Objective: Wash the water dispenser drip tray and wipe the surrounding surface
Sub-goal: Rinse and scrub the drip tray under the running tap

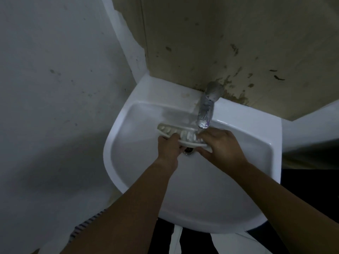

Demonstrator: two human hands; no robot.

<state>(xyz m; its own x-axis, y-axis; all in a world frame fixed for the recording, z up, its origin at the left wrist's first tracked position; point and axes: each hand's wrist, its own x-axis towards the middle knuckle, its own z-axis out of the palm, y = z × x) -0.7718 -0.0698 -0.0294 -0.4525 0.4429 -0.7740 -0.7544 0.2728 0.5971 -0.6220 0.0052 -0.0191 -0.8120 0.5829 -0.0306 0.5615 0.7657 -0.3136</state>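
A white slotted drip tray [169,130] is held over the middle of a white sink [128,162], just under the spout of a chrome tap [207,109]. My left hand [168,147] grips the tray's near edge at its middle. My right hand [220,143] holds the tray's right end, fingers curled over it right below the spout. The tray lies roughly level, slots facing up. Its right part is hidden by my hands. Whether water runs from the tap is hard to tell in the dim light.
The drain [189,150] shows between my hands. A stained beige wall [220,43] rises behind the sink and a grey wall [55,88] closes in on the left. Dark floor [311,178] lies to the right of the sink.
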